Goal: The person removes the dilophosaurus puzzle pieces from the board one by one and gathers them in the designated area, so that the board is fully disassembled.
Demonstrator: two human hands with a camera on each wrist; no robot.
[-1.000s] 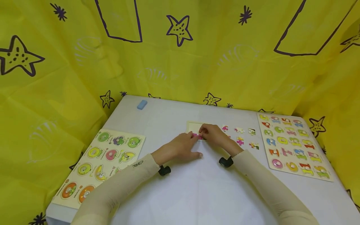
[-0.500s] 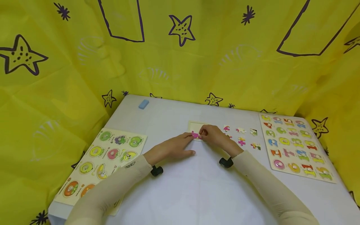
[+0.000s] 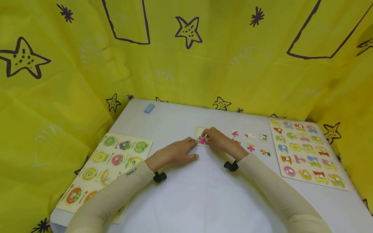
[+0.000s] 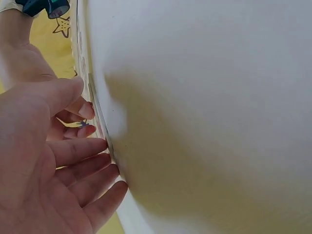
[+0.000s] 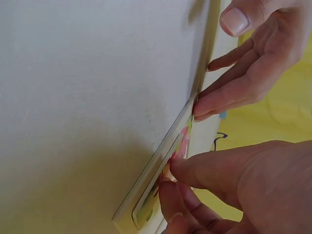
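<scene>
A small wooden puzzle tray (image 3: 198,131) lies near the middle of the table, with pink jigsaw pieces (image 3: 201,140) along its near side. My right hand (image 3: 219,141) bends over the tray. In the right wrist view, its thumb and forefinger pinch a jigsaw piece (image 5: 167,173) low in the tray, though the fingers hide most of that piece. My left hand (image 3: 177,154) lies at the tray's left end, thumb apart and fingers fairly straight. Its fingertips (image 5: 199,108) touch the tray's edge or rest right beside it and hold nothing.
Several loose jigsaw pieces (image 3: 250,147) lie right of the tray. A fruit puzzle board (image 3: 137,168) is partly under the left sleeve; a number puzzle board (image 3: 306,152) lies far right. A blue block (image 3: 149,108) sits at the back left, before a yellow curtain (image 3: 175,64).
My left hand has drawn back left from the pink pieces, uncovering them. My right hand stays over the tray, its fingers shifted slightly left and up.
</scene>
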